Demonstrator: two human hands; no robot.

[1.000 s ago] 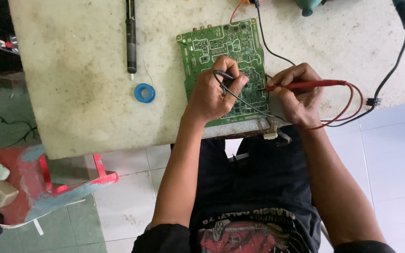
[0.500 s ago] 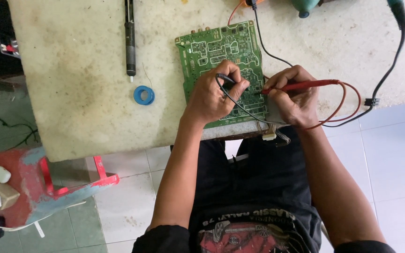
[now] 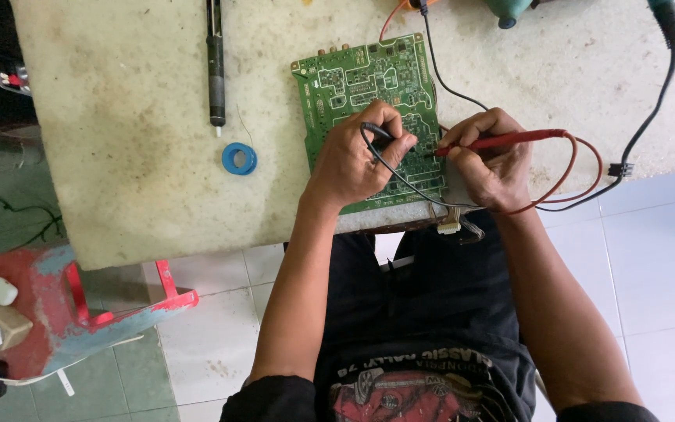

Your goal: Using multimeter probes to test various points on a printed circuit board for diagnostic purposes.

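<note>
On the worn pale table (image 3: 119, 156), a green circuit board (image 3: 353, 78) lies near the front edge. Left of the board sit a blue tape ring (image 3: 239, 159) and, farther back, a dark pen-shaped tool (image 3: 215, 62). The left hand (image 3: 353, 160) rests on the board, fingers closed round a black probe (image 3: 375, 133) whose lead trails toward the table edge. The right hand (image 3: 490, 160), at the board's right edge, grips a red probe (image 3: 501, 141), tip on the board. Since the earlier frame, both hands have barely shifted.
</note>
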